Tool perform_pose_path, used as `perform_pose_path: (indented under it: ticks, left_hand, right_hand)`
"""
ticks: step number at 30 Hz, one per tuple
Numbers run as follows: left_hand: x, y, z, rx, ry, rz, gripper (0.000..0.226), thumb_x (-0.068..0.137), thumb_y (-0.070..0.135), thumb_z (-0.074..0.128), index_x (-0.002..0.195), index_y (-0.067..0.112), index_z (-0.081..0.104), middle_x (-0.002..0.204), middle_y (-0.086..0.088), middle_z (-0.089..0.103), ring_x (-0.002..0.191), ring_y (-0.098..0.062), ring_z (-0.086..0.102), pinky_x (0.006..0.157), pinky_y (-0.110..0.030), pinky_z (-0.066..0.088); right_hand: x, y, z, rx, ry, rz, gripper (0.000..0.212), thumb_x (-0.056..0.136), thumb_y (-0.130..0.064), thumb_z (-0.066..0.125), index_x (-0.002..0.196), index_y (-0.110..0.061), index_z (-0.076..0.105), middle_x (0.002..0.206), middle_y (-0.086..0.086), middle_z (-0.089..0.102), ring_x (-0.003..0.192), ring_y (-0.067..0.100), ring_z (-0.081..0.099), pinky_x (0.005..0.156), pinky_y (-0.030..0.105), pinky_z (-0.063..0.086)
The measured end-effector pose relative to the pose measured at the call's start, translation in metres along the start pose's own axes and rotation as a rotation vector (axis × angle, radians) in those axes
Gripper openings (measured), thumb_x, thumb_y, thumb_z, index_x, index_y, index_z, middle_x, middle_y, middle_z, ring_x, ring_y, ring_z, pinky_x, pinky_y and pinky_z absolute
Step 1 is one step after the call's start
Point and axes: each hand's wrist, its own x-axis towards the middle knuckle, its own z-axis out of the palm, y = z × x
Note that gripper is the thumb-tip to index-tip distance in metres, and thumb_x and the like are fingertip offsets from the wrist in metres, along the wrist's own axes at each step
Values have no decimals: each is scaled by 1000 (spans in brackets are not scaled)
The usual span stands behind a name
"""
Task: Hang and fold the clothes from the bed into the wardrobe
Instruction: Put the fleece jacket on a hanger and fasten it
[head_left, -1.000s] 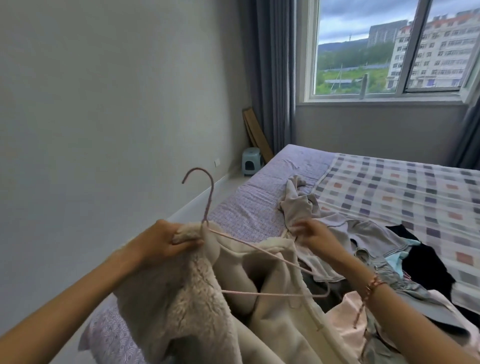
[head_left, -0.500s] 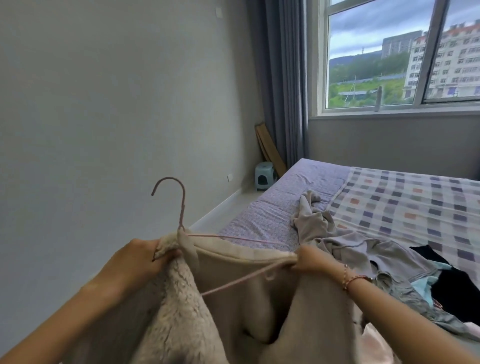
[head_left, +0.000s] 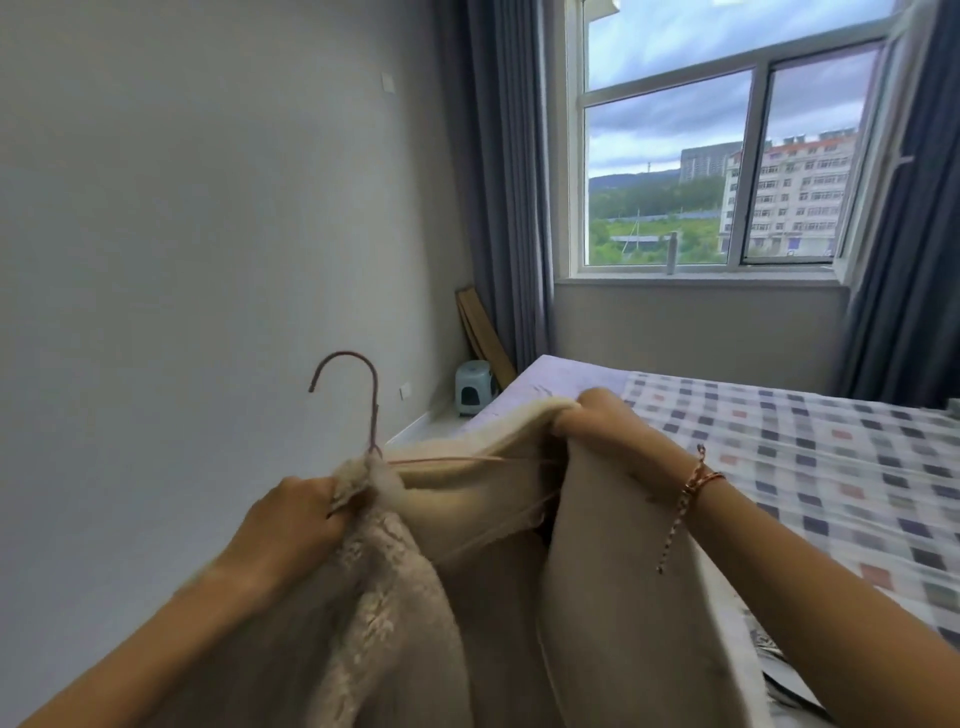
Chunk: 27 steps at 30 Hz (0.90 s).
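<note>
Head view shows us both hands gripping a cream fleece-lined coat (head_left: 597, 597) over the bed (head_left: 779, 441): left hand (head_left: 296, 519) bunching its collar at the pink hanger (head_left: 363, 395), right hand (head_left: 602, 431) clutching the edge.

Cream fleece-lined coat (head_left: 395, 597) held up (collar stretched open) on pink hanger (head_left: 373, 410), hook upright.

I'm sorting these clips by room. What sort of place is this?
Most likely a bedroom: a bed with a checked cover, a window with grey curtains, and a fleecy coat held on a hanger.
</note>
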Motion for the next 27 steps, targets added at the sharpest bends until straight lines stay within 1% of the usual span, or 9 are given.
perform_pose_path:
  ticks: [3, 5, 7, 9, 12, 14, 18, 21, 27]
  left_hand:
    - [5, 42, 17, -23, -37, -17, 32, 94, 34, 45, 105, 13, 67, 105, -14, 67, 96, -31, 62, 76, -33, 46]
    - [7, 56, 19, -73, 16, -23, 34, 95, 36, 42, 104, 13, 66, 104, -11, 67, 94, -29, 62, 73, -30, 44]
    - [12, 49, 7, -116, 162, -14, 45, 92, 46, 37, 104, 15, 67, 103, -9, 69, 93, -28, 63, 70, -29, 41]
    - [9, 39, -11, -244, 324, 57, 62, 78, 58, 32, 93, 13, 72, 89, -10, 72, 82, -30, 67, 66, -32, 45]
    - [3, 45, -38, -469, 496, 211, 51, 80, 51, 47, 76, 7, 71, 66, -7, 68, 61, -25, 65, 53, -26, 45]
    - [-4, 62, -48, -557, 479, 274, 32, 87, 39, 60, 82, 10, 71, 72, -1, 67, 65, -18, 65, 54, -27, 48]
    - [-7, 90, -44, -581, 429, 373, 29, 83, 48, 55, 91, 24, 67, 74, 5, 69, 70, -10, 64, 58, -26, 49]
    - [-3, 98, -38, -587, 341, 513, 47, 81, 63, 47, 79, 20, 67, 63, 9, 63, 60, -9, 59, 51, -28, 48]
    - [1, 64, -30, -482, 286, 545, 53, 80, 76, 27, 69, 33, 55, 59, 23, 53, 46, 1, 52, 46, -5, 35]
  right_hand:
    - [-32, -44, 0, 169, 42, -100, 31, 80, -22, 58, 104, -3, 60, 100, 10, 60, 102, 24, 56, 81, 34, 47]
    - [-71, -61, -6, 234, -24, -208, 23, 83, -23, 59, 101, -11, 55, 97, 1, 55, 97, 15, 53, 75, 26, 46]
    - [-111, -64, -20, 177, -266, -389, 13, 86, -30, 62, 87, -26, 50, 86, -12, 49, 80, 0, 48, 61, 10, 38]
    - [-133, -59, -42, 122, -432, -600, 14, 81, -35, 68, 80, -29, 56, 81, -18, 54, 74, -3, 51, 67, 10, 40]
    - [-100, -35, -72, -144, 152, -668, 59, 66, -37, 68, 122, -43, 50, 115, -9, 52, 107, 10, 48, 91, 17, 32]
    - [-94, -34, -79, -409, 317, -580, 68, 65, -55, 60, 130, -41, 43, 119, -4, 52, 110, 17, 48, 86, 24, 30]
    - [-111, -61, -62, -376, 183, -646, 53, 79, -73, 44, 80, -22, 59, 81, -3, 64, 74, 16, 59, 61, 27, 33]
    - [-121, -60, -63, -137, 140, -635, 38, 80, -49, 61, 55, -26, 44, 52, -10, 49, 52, 6, 45, 51, 17, 31]
    - [-143, -22, -113, 124, 301, -367, 28, 73, -27, 77, 62, -6, 64, 54, 1, 47, 50, 4, 42, 45, 13, 30]
